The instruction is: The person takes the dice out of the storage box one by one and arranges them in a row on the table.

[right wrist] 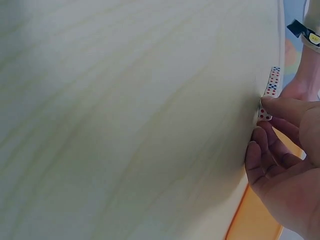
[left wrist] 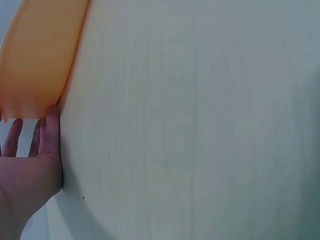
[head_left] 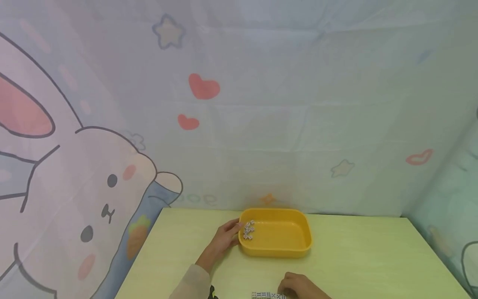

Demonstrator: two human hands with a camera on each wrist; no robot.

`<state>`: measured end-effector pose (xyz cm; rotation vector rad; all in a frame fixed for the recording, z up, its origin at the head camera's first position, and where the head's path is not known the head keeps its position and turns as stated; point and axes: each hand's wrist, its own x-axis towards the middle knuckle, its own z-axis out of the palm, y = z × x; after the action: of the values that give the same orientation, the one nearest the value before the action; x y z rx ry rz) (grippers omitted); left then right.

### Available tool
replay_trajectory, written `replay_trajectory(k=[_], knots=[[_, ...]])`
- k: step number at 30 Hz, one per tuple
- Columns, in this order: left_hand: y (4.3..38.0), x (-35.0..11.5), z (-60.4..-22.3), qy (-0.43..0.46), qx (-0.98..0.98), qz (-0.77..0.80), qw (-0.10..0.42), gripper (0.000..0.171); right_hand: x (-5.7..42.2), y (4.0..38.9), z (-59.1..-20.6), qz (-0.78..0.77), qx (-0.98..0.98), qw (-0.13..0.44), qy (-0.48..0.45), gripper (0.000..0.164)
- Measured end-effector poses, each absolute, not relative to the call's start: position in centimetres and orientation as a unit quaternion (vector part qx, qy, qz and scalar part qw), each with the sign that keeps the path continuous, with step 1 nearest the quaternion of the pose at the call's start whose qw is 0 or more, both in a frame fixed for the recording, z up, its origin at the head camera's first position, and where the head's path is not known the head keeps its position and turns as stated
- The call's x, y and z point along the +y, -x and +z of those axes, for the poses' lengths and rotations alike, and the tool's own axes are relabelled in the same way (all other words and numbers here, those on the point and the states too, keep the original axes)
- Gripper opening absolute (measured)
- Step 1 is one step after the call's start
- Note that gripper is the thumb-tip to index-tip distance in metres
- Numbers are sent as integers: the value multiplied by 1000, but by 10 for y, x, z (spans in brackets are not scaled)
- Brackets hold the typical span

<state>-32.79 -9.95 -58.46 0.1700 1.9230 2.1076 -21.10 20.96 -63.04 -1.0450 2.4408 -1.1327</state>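
A yellow tray [head_left: 276,252] stands toward the back of the table, with several small white dice [head_left: 248,231] inside its left end. My left hand [head_left: 225,236] holds the tray's left end, one fingertip over the rim; in the left wrist view its fingers [left wrist: 52,131] reach up against the tray's outer wall. Closer to me lies a straight row of white dice [head_left: 264,295], their spots red and blue in the right wrist view. At the row's right end, my right hand [head_left: 298,285] pinches a die [right wrist: 265,115] between thumb and finger.
The pale wood-grain table [head_left: 358,249] ends at a cloth backdrop [head_left: 284,124] printed with a rabbit, hearts and stars. A dark band with a yellow mark [right wrist: 310,37] sits on the left wrist.
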Motion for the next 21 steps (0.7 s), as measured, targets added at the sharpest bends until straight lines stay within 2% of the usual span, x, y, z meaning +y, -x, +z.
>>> replay_trajectory(k=[3,8,12,21], knots=[[329,-100,-586,-58,666,730,143,61,209,212,-635,-386,841,122,360,25],[329,-101,-585,-65,669,727,142,62,200,202,-606,-369,853,119,348,19],[330,-102,-583,-62,671,726,140,63,195,199,-598,-369,861,119,329,17],[331,-102,-586,-53,677,721,140,64,196,210,-619,-373,859,140,321,24]])
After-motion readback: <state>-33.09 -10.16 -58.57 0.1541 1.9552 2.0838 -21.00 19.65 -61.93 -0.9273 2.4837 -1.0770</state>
